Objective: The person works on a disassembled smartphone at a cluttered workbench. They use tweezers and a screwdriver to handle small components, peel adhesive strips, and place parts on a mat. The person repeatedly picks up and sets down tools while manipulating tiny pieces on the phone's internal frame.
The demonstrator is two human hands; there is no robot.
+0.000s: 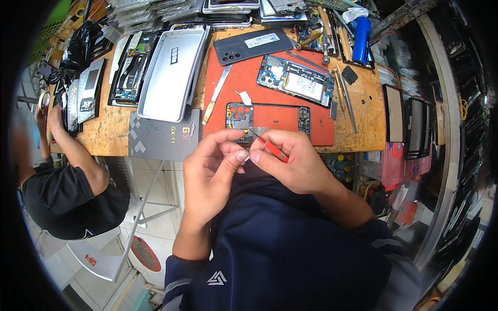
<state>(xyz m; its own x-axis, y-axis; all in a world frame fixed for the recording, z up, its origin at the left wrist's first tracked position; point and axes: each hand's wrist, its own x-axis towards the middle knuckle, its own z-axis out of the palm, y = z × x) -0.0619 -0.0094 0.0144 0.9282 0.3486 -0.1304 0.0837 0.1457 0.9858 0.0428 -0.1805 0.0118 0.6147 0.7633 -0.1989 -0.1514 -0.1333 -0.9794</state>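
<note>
My left hand (210, 173) is raised at the table's near edge, its thumb and fingers closed in a pinch. Something small and pale may be between the fingertips, too small to make out. Close beside it, my right hand (298, 163) grips a slim red tool with a thin dark tip (274, 150), which points up and left. Beyond both hands a black phone mid-frame (304, 122) lies on the red mat (215, 85), partly hidden by my fingers. An opened phone (301, 83) with bare board and battery rests farther back, near a dark phone back cover (233, 49).
A plastic-handled spatula (218, 93) and white scrap (244, 97) lie on the mat. Metal trays (168, 72) stand left, above a grey box (161, 135). Thin tools (342, 93) and a blue cylinder (361, 41) are right. A co-worker (78, 192) sits at far left.
</note>
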